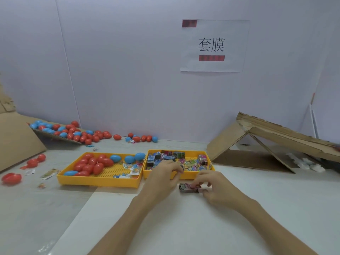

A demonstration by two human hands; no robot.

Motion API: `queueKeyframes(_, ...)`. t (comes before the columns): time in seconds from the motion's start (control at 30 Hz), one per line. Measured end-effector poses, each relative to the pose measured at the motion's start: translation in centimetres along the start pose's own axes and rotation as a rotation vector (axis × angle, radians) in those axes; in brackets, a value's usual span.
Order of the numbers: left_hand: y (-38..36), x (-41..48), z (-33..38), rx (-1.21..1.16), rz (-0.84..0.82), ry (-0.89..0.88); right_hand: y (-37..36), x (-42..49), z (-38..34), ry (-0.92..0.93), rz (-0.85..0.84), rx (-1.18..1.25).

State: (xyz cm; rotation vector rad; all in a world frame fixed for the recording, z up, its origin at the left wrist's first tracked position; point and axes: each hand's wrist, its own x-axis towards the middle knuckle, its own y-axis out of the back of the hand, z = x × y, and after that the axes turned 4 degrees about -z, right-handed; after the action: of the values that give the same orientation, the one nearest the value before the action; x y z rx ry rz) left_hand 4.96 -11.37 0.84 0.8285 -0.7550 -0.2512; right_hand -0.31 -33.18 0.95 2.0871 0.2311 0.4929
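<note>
A small printed packet (188,187) lies on the white table just in front of the right yellow tray (185,174). My right hand (214,188) pinches the packet's right end with curled fingers. My left hand (163,176) hovers at the tray's front rim with its fingers curled; whether it holds anything is hidden. The right tray holds several small printed boxes and packets (165,156). The left yellow tray (99,182) holds several red and blue plastic eggs (92,164) and some small toy bags.
More red and blue eggs (73,133) lie heaped along the back wall on a cardboard sheet. Folded cardboard (257,144) stands at the right, another piece at the far left. Loose eggs (11,178) and wrappers lie left of the trays. A paper sign hangs on the wall.
</note>
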Motion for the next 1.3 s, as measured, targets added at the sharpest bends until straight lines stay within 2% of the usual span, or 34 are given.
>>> queueKeyframes(0.1,1.5,0.5,-1.1,0.051,0.148,0.070,-0.2,0.1,0.4,-0.003,-0.002,-0.045)
queueKeyframes(0.23,3.8,0.4,-3.6,0.085,0.377,0.251,-0.4,0.1,0.6,-0.013,0.061,-0.049)
queueKeyframes(0.3,4.3,0.1,-5.2,0.153,0.309,0.347,-0.5,0.1,0.6,-0.010,0.069,-0.038)
queueKeyframes(0.4,4.4,0.0,-6.5,0.259,-0.001,0.549,-0.7,0.1,0.6,0.005,0.075,-0.032)
queueKeyframes(0.47,4.0,0.2,-6.7,0.303,-0.075,0.574,-0.8,0.1,0.4,0.017,0.083,-0.024)
queueKeyframes(0.63,3.7,0.3,-6.9,0.325,0.057,0.540,-0.7,0.1,0.2,0.032,0.098,-0.004)
queueKeyframes(0.8,3.8,0.4,-7.0,0.344,-0.005,0.527,-0.7,0.3,0.1,0.109,0.139,-0.020)
queueKeyframes(1.13,4.0,0.3,-7.0,0.222,0.048,0.479,-1.2,0.3,-0.5,0.151,0.165,0.020)
queueKeyframes(1.3,4.1,0.4,-7.1,0.179,-0.012,0.509,-1.3,0.1,-1.0,0.149,0.116,0.057)
